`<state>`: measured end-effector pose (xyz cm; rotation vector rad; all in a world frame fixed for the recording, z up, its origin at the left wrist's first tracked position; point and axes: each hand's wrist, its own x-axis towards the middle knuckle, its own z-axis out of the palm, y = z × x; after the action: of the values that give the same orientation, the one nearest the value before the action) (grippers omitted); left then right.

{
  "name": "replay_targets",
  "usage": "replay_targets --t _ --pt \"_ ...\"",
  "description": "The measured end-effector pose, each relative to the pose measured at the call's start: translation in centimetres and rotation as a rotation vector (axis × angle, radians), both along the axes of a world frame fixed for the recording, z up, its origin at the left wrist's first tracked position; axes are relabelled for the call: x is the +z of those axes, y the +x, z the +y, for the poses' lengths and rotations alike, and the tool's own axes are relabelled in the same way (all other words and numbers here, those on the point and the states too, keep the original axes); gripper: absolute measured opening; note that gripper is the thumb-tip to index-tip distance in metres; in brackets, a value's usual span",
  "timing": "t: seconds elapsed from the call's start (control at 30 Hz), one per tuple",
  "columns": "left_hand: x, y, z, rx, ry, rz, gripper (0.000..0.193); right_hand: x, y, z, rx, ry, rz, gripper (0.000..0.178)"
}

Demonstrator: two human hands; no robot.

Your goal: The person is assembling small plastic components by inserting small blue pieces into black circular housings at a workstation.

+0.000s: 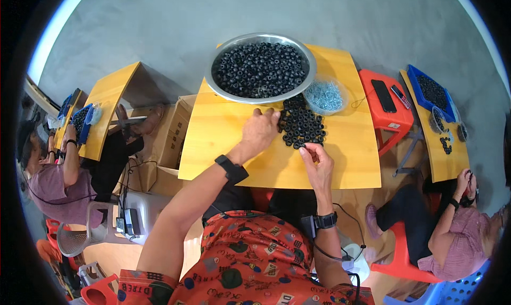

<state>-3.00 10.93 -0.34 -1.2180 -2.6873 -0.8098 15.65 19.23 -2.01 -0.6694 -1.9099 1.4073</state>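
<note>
On the yellow table in front of me lies a loose heap of small black rings. My left hand is at the heap's left edge, palm down with bent fingers; their tips are hidden, so what they hold, if anything, does not show. At the near edge of the heap, my right hand pinches a black ring between thumb and finger. Beyond the heap stands a wide metal bowl full of similar black rings. A clear tub of small pale-blue pieces sits right of it.
A red stool at the right carries a black phone and a second handset. People work at side tables left and right, with blue trays of black parts. A cardboard box stands left of my table.
</note>
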Motion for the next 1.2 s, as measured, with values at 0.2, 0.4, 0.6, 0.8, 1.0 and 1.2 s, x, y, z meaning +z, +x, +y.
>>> replay_targets --t 0.2,0.4,0.6,0.8,1.0,1.2 --pt "0.1 -3.5 -2.7 0.018 0.146 -0.636 0.04 -0.4 -0.3 0.0 -0.016 -0.037 0.024 0.021" --pt "-0.7 -2.0 -7.7 -0.041 0.414 -0.927 0.038 -0.1 -0.5 -0.2 -0.023 -0.007 -0.017 0.021" --pt "-3.6 1.3 -6.4 -0.069 0.571 -0.996 0.035 -0.7 -0.3 -0.2 -0.044 -0.03 0.052 0.018" --pt "-0.8 2.2 -6.7 -0.033 0.591 -0.87 0.036 0.7 -0.8 -1.1 0.004 0.072 0.03 0.016" --pt "0.9 5.1 -8.5 -0.242 0.795 -1.177 0.038 3.9 -1.5 -4.5 0.082 0.142 0.034 0.017" --pt "-0.2 6.9 -10.1 -0.257 0.853 -1.314 0.035 3.7 -2.3 -6.9 0.095 0.367 -0.018 0.016"
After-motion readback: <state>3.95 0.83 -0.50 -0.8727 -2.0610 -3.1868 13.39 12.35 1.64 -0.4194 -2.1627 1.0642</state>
